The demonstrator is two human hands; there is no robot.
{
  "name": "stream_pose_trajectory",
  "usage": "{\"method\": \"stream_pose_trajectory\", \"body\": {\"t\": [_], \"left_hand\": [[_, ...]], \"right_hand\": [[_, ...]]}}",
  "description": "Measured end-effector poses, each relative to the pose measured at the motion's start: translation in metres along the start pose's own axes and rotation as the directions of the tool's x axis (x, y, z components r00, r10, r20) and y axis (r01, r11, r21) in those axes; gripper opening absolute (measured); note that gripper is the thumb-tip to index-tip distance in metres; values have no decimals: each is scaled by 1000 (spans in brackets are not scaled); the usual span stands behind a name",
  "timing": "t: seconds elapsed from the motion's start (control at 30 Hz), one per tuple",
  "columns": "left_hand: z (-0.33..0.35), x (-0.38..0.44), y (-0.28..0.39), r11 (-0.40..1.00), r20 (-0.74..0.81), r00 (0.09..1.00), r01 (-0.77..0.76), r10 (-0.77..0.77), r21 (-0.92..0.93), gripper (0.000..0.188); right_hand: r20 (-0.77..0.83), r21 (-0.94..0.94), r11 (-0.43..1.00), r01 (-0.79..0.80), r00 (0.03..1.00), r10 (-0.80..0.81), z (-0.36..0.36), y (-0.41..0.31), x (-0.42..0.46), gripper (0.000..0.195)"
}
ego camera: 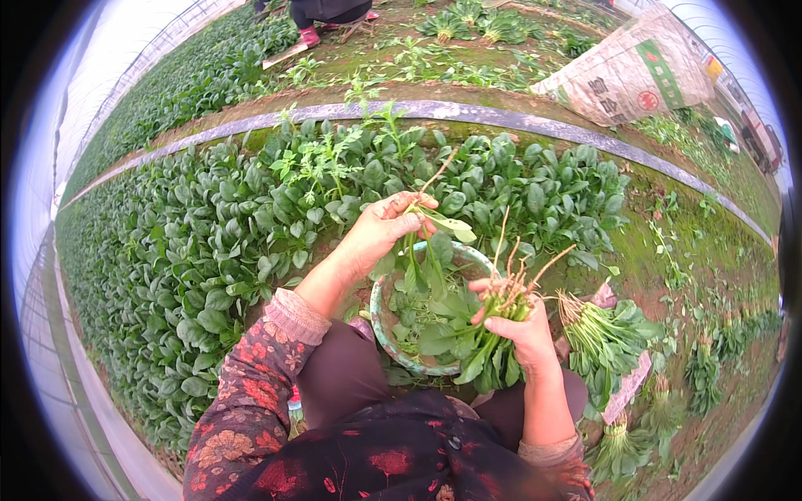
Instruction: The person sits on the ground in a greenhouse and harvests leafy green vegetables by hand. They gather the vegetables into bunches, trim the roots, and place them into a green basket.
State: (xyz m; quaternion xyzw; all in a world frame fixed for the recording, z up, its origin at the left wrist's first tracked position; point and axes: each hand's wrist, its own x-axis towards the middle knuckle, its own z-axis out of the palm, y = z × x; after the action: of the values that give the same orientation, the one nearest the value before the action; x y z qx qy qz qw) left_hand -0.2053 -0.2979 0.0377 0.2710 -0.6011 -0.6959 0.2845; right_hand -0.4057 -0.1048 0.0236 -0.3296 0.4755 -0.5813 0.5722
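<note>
My left hand [395, 225] pinches a single spinach plant [432, 250] near its root, the thin root pointing up and the leaves hanging down over a round green-rimmed basin [378, 313]. Inside the basin lie loose leaves and stems [407, 313]. My right hand [517, 322] is closed around a bunch of spinach [495, 357], roots upward, at the basin's right edge. To the right of that hand, a larger pile of spinach [608, 338] lies with its roots toward the hand, partly over a pinkish plastic sheet [626, 391].
Dense spinach [188, 250] grows at the left and ahead, with paler weeds [322, 163] among it. A dark strip [463, 111] crosses beyond. A woven sack [633, 69] stands at upper right; tied bundles [617, 444] lie at lower right. Another person [329, 9] sits at the top.
</note>
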Motion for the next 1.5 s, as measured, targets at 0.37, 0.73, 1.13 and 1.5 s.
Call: {"method": "stream_pose_trajectory", "body": {"t": [0.37, 0.73, 1.13, 1.5], "left_hand": [[119, -10, -15, 885, 17, 1000, -12, 23, -466, 30], [85, 4, -11, 898, -375, 873, -401, 314, -183, 29], [21, -9, -17, 890, -320, 942, 57, 102, 452, 26], [68, -26, 0, 998, -70, 996, 61, -59, 21, 18]], "right_hand": [[135, 104, 991, -84, 988, 70, -2, 10, -16, 53], [99, -3, 997, -72, 992, 72, -10, 7, -25, 50], [79, -13, 999, -44, 996, 45, -12, 5, -25, 53], [71, 21, 998, -61, 996, 59, -4, 6, -21, 50]]}}
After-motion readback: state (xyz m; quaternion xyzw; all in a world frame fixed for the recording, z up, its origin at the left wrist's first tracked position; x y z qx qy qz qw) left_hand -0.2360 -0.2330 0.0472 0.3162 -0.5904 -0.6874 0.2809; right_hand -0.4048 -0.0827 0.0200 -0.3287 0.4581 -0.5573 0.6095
